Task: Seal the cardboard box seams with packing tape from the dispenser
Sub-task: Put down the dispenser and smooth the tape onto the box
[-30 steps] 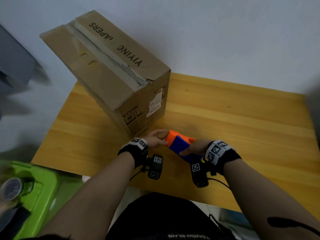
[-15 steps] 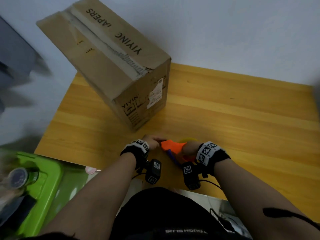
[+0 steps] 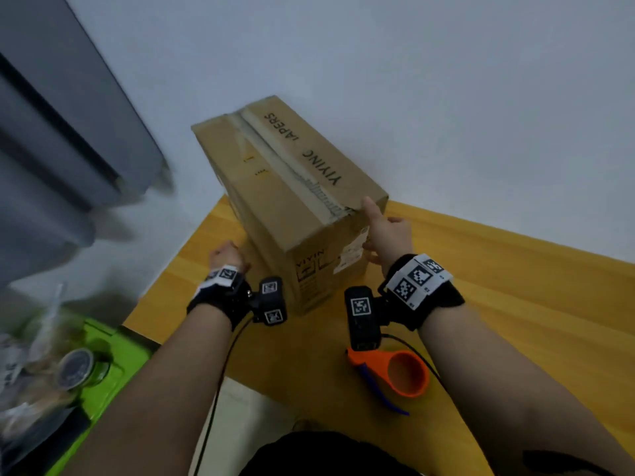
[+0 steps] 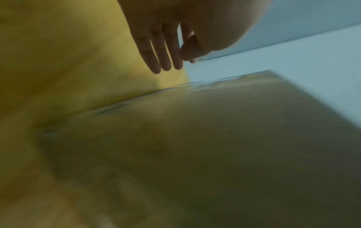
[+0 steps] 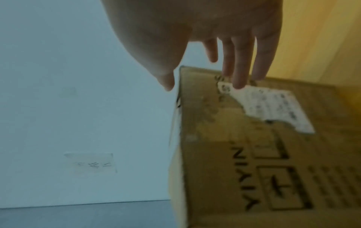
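The brown cardboard box stands on the yellow wooden table, with its ragged top seam running away from me. My left hand is beside the box's left side; its fingers are straight and hold nothing, and I cannot tell if they touch it. My right hand is at the near end face, fingers straight by the torn white label and thumb at the top edge. The orange and blue tape dispenser lies on the table under my right forearm.
A green bin with a jar and bags sits below the table's left front corner. Grey furniture stands at the left. A white wall runs close behind the box, with a paper note stuck on it.
Both hands have let go of the dispenser, which now lies on the table near the front edge. They have moved forward to the box, left to its side, right to its end face.
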